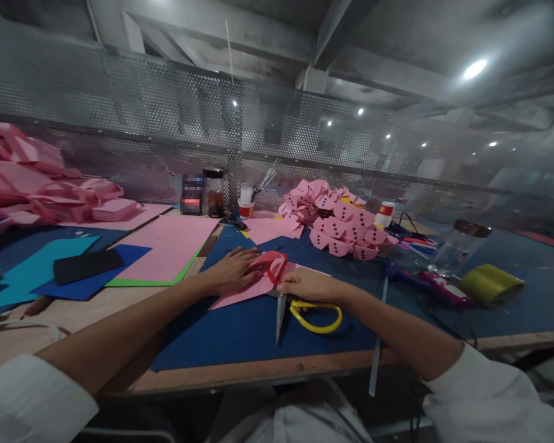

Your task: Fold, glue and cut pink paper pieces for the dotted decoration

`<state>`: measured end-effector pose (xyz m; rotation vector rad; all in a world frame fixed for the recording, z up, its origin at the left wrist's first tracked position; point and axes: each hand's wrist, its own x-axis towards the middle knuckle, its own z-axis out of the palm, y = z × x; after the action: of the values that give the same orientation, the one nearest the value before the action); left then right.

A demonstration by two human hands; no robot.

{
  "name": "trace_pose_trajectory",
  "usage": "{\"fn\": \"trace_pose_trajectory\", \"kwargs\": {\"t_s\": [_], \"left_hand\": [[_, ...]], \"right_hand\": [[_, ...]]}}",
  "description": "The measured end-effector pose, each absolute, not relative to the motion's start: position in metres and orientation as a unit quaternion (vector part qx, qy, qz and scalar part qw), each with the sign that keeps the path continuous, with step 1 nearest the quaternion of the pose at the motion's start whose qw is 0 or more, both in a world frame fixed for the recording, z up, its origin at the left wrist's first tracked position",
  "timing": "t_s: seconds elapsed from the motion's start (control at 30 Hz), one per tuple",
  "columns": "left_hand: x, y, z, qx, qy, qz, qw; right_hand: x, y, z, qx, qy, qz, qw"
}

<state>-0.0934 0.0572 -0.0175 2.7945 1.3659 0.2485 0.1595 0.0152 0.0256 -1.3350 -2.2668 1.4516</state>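
Observation:
My left hand [233, 271] lies flat on a pink paper piece [231, 298], fingers stretched out. Close beside it, my right hand [307, 285] is closed around the middle of a pair of scissors with red handles [277, 268]. Their pointed blades [281, 320] stick out below my fingers, towards the table's front edge. Just under the same hand is a yellow scissors handle [318, 319], lying on the dark blue mat [240, 341]; where its blades run is hidden. More pink paper shows behind my fingers.
Pink folded pieces with dark dots [346, 224] are heaped behind. A larger pink pile [23, 178] stands far left, with coloured sheets [41, 264] in front. To the right are a clear jar [461, 249], a yellow roll [492, 284], a glue gun [443, 288] and a ruler [376, 363] overhanging the edge.

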Motion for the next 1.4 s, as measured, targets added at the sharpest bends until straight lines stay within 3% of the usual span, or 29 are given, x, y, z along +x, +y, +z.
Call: {"fn": "trace_pose_trajectory", "kwargs": {"t_s": [1.4], "left_hand": [[-0.097, 0.059, -0.021, 0.908, 0.408, 0.096, 0.000]], "right_hand": [[0.150, 0.013, 0.023, -0.429, -0.755, 0.490, 0.081]]}}
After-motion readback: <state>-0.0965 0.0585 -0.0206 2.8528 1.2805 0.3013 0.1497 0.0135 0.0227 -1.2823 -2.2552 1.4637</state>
